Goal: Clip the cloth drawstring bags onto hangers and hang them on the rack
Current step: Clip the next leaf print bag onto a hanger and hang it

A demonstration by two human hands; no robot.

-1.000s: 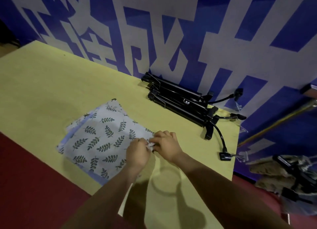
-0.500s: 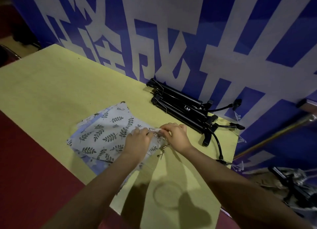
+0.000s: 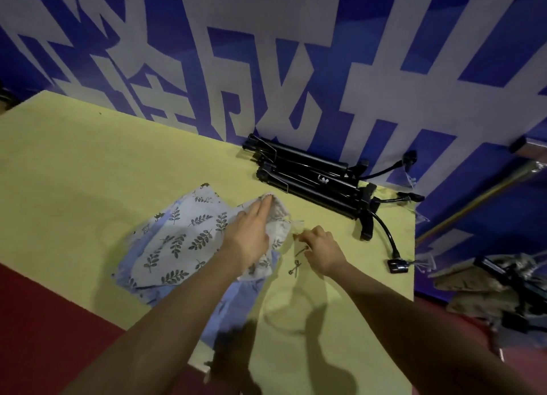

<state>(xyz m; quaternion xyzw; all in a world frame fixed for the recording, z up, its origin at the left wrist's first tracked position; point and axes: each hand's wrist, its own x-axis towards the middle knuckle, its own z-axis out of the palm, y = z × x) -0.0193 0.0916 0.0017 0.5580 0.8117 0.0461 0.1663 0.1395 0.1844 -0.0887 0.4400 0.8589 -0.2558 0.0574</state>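
While the leaf-print bag (image 3: 189, 240) is lying on top of a small pile near the middle of the yellow table (image 3: 74, 169), the left hand (image 3: 251, 235) is pressing flat on its top edge, fingers straight and pointing to 12 o'clock; the right hand (image 3: 321, 251), at 3 o'clock from it, is pinching the thin drawstring (image 3: 297, 263); the bag is looking soft, light and floppy, so taking hold at the thick gathered top seems best; the black hangers (image 3: 313, 178) are waiting at 1 o'clock by the wall; their clips are too dark to make out; the rack is mostly cut off at the right edge.
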